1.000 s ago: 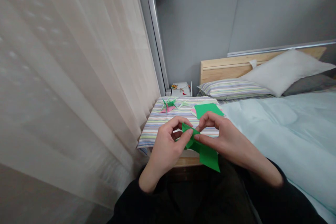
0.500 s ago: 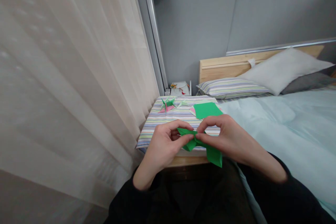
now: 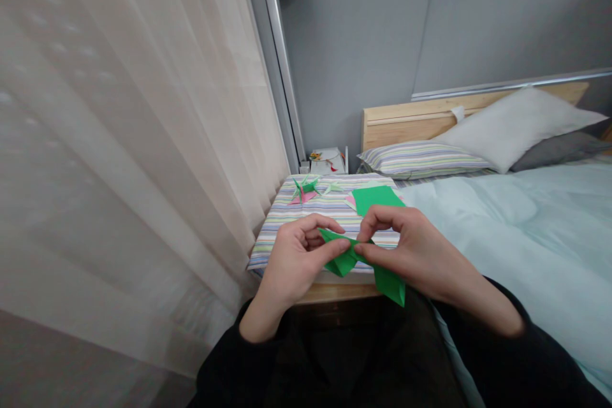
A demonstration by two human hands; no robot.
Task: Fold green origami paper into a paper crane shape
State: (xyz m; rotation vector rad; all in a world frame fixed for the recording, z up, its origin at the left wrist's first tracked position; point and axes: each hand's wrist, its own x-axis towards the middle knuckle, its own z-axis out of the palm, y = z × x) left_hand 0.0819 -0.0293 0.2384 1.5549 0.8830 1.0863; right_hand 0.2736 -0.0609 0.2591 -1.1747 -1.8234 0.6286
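Between my two hands, above the near edge of a table with a striped cloth [image 3: 282, 237], is a partly folded piece of green origami paper [image 3: 391, 284]. My left hand [image 3: 299, 258] pinches its left part with thumb and fingers. Close beside it, my right hand [image 3: 406, 242] pinches the paper near its middle, and a folded flap hangs below that hand. Just behind my right hand lies a flat stack of green paper sheets [image 3: 375, 197], with pink paper showing under its left edge. Folded green and pink paper cranes [image 3: 306, 189] sit at the table's far left.
A pale curtain [image 3: 191, 140] hangs close on the left. To the right is a bed with a light blue quilt [image 3: 516, 223], a striped pillow [image 3: 425, 158] and a wooden headboard [image 3: 392, 127]. A small white stand [image 3: 329, 160] with little items is behind the table.
My left hand has shifted slightly left, with its thumb and fingers moved along the green paper. My right hand keeps its pinch almost in place.
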